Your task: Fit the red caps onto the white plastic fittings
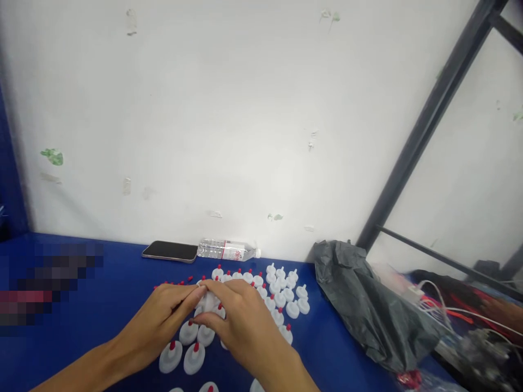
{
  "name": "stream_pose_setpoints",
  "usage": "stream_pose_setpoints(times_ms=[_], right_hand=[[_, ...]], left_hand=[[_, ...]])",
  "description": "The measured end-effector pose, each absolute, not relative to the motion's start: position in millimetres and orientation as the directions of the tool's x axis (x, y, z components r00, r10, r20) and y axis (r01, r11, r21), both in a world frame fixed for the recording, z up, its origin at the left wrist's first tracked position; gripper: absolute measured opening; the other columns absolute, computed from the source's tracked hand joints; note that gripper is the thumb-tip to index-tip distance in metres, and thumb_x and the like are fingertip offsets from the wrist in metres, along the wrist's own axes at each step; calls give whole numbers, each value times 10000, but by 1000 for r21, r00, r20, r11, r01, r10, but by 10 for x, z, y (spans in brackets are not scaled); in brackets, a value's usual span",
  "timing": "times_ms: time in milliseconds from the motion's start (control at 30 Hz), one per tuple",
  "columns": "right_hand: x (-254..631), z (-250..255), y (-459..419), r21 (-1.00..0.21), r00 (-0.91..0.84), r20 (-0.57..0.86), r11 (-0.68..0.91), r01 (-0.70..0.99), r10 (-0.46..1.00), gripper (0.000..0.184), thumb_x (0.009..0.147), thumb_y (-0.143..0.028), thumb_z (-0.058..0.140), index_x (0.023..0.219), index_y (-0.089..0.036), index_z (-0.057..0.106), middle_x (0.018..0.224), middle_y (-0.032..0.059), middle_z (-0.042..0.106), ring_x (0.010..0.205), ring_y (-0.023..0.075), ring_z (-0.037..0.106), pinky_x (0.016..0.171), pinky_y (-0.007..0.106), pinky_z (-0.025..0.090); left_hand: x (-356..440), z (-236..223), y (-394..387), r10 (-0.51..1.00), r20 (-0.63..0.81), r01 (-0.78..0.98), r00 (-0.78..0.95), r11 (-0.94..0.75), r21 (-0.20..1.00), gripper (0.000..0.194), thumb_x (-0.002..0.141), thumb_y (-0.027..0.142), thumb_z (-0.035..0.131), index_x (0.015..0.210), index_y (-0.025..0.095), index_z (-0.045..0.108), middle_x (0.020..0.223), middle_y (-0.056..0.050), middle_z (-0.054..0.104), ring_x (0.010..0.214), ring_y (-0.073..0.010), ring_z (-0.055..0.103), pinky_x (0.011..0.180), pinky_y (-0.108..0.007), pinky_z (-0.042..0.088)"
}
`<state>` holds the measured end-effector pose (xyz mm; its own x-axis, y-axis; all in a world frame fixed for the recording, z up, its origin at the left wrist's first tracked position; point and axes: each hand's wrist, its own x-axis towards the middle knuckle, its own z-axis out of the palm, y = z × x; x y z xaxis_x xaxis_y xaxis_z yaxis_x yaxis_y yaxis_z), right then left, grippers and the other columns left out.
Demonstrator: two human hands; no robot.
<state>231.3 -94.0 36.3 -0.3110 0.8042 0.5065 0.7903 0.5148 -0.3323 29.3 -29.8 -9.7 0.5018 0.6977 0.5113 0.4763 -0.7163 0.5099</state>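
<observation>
My left hand (pixel 163 310) and my right hand (pixel 241 313) meet over the blue table, fingertips touching. Between them is a white plastic nozzle cap (pixel 208 302), partly covered by the fingers. The right thumb and fingers close around it, while the left fingers press at its top; whatever is under them is hidden. Around the hands stand several white nozzle caps with red tips (pixel 194 358). Farther right are several white nozzle caps without red tips (pixel 292 309). Small loose red tips (pixel 190 278) lie just beyond the left hand.
Against the wall lie a phone (pixel 169 251) and a clear water bottle (pixel 229 250) on its side. A dark grey plastic bag (pixel 368 299) lies to the right, beside white cables (pixel 441 305) and clutter. A dark metal bar (pixel 429 125) slants up at right.
</observation>
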Motion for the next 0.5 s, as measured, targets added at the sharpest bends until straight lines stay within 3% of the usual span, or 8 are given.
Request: stream_pose_setpoints(times_ms=[67, 133, 200, 267, 367, 500], right_hand=[[2559, 417, -966, -342, -215, 558, 457, 821, 802, 297, 903, -361, 618, 1188, -312, 688, 1109, 10, 761, 1027, 265, 703, 934, 384, 556], [2888, 483, -1037, -403, -44, 589, 340, 850, 807, 278, 929, -375, 576, 1145, -251, 700, 1029, 64, 777, 931, 285, 731, 848, 411, 582], [3226, 499, -1149, -519, 237, 588, 135, 844, 774, 220, 892, -457, 620, 985, -283, 720, 979, 39, 784, 893, 278, 739, 805, 375, 585], [3497, 425, -1275, -573, 321, 567, 84, 815, 758, 259, 881, -521, 607, 934, -285, 699, 1051, 48, 775, 979, 292, 724, 858, 383, 574], [3738, 174, -1415, -585, 359, 529, 25, 811, 769, 342, 856, -600, 591, 845, -270, 679, 1053, 62, 767, 893, 280, 730, 800, 369, 584], [3909, -151, -1465, -460, 266, 494, -11, 888, 827, 374, 832, -623, 592, 797, -270, 709, 719, 12, 696, 634, 203, 657, 640, 295, 547]], left_hand=[[254, -52, -270, 844, 424, 383, 329, -529, 757, 477, 955, 530, 260, 568, 251, 256, 463, 46, 280, 408, -162, 279, 390, -316, 294], [171, -3, -201, 902, 372, 360, 219, -429, 829, 485, 939, 576, 262, 590, 253, 172, 481, 56, 186, 416, -151, 206, 391, -311, 243], [86, 11, -115, 873, 432, 494, 225, -485, 722, 469, 937, 562, 299, 589, 254, 229, 493, 52, 284, 448, -160, 306, 463, -317, 289], [39, -29, -40, 832, 459, 661, 312, -537, 524, 408, 942, 510, 327, 624, 256, 346, 540, 34, 450, 513, -189, 441, 540, -329, 312], [45, -142, 14, 834, 371, 796, 409, -525, 302, 322, 950, 428, 332, 690, 256, 413, 628, 11, 584, 558, -206, 519, 570, -335, 287], [62, -229, 22, 846, 267, 834, 461, -516, 196, 237, 943, 392, 376, 772, 249, 457, 732, -10, 655, 638, -226, 588, 598, -332, 296]])
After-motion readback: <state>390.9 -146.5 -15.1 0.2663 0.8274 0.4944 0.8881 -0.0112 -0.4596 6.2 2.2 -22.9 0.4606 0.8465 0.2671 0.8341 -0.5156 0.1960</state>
